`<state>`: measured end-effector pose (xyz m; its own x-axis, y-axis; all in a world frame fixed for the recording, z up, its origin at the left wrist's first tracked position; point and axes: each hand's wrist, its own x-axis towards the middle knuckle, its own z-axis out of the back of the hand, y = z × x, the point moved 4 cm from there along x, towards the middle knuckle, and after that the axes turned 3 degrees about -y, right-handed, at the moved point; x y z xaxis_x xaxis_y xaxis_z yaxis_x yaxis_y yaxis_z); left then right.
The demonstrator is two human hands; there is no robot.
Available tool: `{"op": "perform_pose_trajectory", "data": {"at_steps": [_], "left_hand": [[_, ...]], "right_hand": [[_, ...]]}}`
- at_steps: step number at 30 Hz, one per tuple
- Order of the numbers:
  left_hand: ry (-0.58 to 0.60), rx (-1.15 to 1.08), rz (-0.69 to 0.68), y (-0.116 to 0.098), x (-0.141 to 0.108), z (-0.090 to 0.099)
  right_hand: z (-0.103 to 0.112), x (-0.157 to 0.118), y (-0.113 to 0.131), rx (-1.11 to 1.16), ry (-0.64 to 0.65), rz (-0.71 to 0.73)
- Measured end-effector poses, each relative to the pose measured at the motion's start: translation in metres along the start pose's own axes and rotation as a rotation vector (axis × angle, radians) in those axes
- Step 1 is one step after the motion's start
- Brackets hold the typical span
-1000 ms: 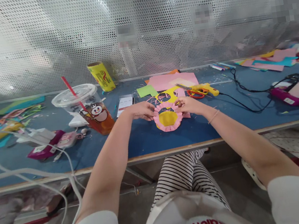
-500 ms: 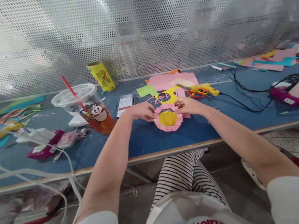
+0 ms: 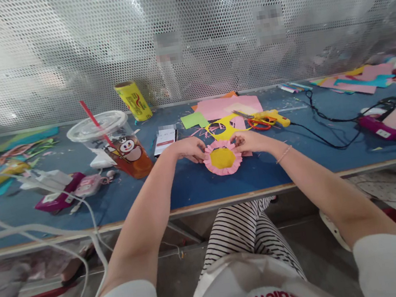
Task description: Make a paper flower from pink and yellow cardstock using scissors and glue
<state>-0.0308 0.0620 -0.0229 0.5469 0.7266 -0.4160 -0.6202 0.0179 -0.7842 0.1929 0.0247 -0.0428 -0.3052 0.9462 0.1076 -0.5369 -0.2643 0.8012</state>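
Between my hands is a paper flower (image 3: 222,157) with a round yellow centre and a pleated pink rim, close above the blue table. My left hand (image 3: 192,149) pinches the rim at its left edge. On the opposite side, my right hand (image 3: 244,142) has its fingers closed on the rim's upper right. Just behind the flower lies a yellow paper sheet (image 3: 234,125) with round holes cut in it. Scissors with red handles (image 3: 259,124) and a yellow glue gun (image 3: 273,117) rest beyond my right hand.
A lidded drink cup (image 3: 130,153) with a red straw stands left of my arm, near a phone (image 3: 165,140). Behind are a yellow roll (image 3: 134,101), pink paper (image 3: 225,107) and green paper (image 3: 194,120). Power strips (image 3: 384,126) with cables lie at both sides. A perforated metal screen (image 3: 208,67) borders the back.
The pink rim's upper part now lies closer around the yellow centre, closing the dark gap seen there before. Both hands stay at the flower's sides.
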Motion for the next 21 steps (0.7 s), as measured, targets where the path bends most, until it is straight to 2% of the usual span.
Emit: {"op": "perform_pose_trajectory", "data": {"at_steps": [6,10,13,16,21], "left_hand": [[-0.028,0.024,-0.038,0.000,0.004,-0.001],[-0.160,0.112,-0.101,-0.004,0.007,0.001],[-0.242,0.220,-0.244,-0.013,0.009,0.002],[-0.231,0.293,-0.359,-0.021,0.008,-0.001],[-0.169,0.310,-0.343,-0.018,0.010,-0.005]], "right_hand": [[-0.002,-0.002,0.001,-0.058,0.017,-0.004],[-0.003,-0.001,0.001,-0.065,0.009,-0.004],[-0.004,0.001,-0.001,-0.049,0.015,0.012],[-0.005,0.002,-0.004,-0.032,0.025,0.027],[-0.006,0.002,-0.004,-0.061,0.036,0.032]]}}
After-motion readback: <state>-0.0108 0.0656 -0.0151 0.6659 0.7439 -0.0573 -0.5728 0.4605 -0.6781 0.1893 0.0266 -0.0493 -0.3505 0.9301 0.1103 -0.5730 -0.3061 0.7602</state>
